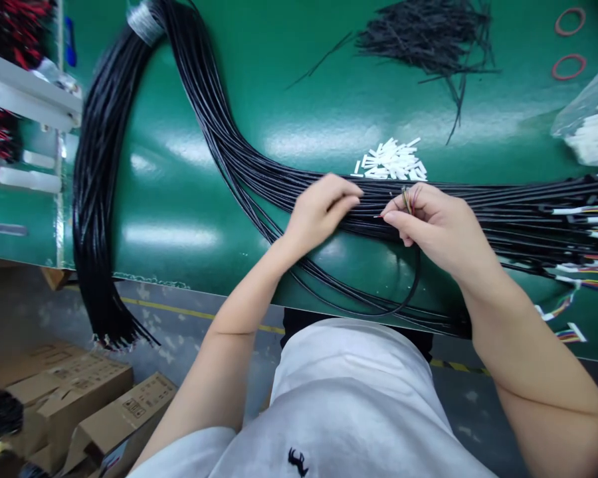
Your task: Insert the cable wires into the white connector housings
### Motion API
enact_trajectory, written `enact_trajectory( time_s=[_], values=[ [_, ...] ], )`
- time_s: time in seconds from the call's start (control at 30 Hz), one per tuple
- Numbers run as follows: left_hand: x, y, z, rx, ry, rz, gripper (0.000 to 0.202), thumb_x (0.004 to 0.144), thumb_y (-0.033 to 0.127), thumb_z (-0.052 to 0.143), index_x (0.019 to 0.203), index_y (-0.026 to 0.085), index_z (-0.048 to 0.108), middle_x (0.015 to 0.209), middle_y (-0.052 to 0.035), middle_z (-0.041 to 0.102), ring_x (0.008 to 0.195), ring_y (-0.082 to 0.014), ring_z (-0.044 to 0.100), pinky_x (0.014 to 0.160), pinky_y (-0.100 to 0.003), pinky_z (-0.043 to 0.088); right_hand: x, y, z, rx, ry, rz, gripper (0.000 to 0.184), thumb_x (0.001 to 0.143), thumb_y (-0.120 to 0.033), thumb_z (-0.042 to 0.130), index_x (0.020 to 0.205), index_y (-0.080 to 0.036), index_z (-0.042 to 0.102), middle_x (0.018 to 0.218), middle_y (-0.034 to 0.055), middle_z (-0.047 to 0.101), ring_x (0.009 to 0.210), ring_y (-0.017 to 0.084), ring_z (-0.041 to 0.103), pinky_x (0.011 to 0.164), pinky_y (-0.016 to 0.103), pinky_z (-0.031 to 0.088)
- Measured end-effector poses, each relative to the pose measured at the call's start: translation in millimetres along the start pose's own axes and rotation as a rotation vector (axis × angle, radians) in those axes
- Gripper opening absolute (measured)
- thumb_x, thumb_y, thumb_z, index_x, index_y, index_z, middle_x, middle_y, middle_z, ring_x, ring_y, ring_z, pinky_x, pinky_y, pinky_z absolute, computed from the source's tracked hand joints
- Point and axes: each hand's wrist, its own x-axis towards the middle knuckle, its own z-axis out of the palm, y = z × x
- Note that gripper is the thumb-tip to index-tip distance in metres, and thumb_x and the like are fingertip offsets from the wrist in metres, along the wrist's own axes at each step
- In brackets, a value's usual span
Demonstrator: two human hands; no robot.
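My right hand (437,229) pinches the stripped end of a black cable (417,271). Thin coloured wires (409,199) fan out above its fingers, and one red wire tip (379,216) points left from the thumb and forefinger. Just to the left, my left hand (316,211) is over the long bundle of black cables (259,169), thumb and fingers pressed together; whether anything small is between them is hidden. Behind both hands lies a pile of short white tubes (393,161).
Black strips (426,33) are heaped at the back of the green table (299,99). Two reddish rings (569,67) and a plastic bag of white pieces (595,126) lie at right. Cable ends with white connectors (573,332) spread rightward. Cardboard boxes (119,418) stand on the floor at left.
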Motion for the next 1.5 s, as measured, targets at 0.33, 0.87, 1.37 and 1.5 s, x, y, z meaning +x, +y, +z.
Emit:
enact_trajectory(
  time_s=[0.33,0.87,1.37,1.5],
  values=[
    [91.1,-53.1,10.2,0.258,-0.258,-0.325,0.038,0.072,0.018,0.091,0.067,0.024,0.054,0.069,0.0000,0.055,0.071,-0.0170,0.047,0.080,-0.041,0.044,5.9,3.3,-1.0,0.084,0.073,-0.035,0.012,0.085,-0.021,0.073,0.074,-0.023,0.068,0.075,-0.0013,0.064,0.058,0.013,0.057,0.057,0.030,0.045],
    [1.4,43.3,1.4,-0.930,-0.248,-0.571,0.049,0.073,0.049,0.096,0.103,0.021,0.070,0.083,0.0015,0.076,0.070,-0.0081,0.071,0.067,-0.022,0.058,-9.9,-10.7,9.3,-0.156,0.212,-0.303,0.021,0.082,-0.008,0.065,0.073,-0.026,0.057,0.071,-0.0017,0.055,0.060,0.013,0.044,0.061,0.033,0.039],
    [-15.1,53.4,8.5,-1.206,-0.194,-0.695,0.048,0.073,0.042,0.097,0.099,0.016,0.066,0.079,0.0048,0.073,0.070,-0.0060,0.075,0.066,-0.016,0.059,-15.5,-0.1,18.7,-0.420,0.249,-0.503,0.026,0.083,-0.002,0.064,0.080,-0.028,0.059,0.073,-0.0020,0.058,0.053,0.013,0.046,0.048,0.032,0.033],
    [-14.8,54.0,9.0,-1.213,-0.193,-0.686,0.046,0.074,0.041,0.097,0.097,0.016,0.066,0.080,0.0044,0.074,0.070,-0.0053,0.075,0.065,-0.015,0.059,-14.8,0.8,18.8,-0.440,0.257,-0.539,0.028,0.080,0.001,0.065,0.082,-0.027,0.060,0.073,-0.0030,0.058,0.054,0.013,0.045,0.049,0.032,0.032]
  ],
)
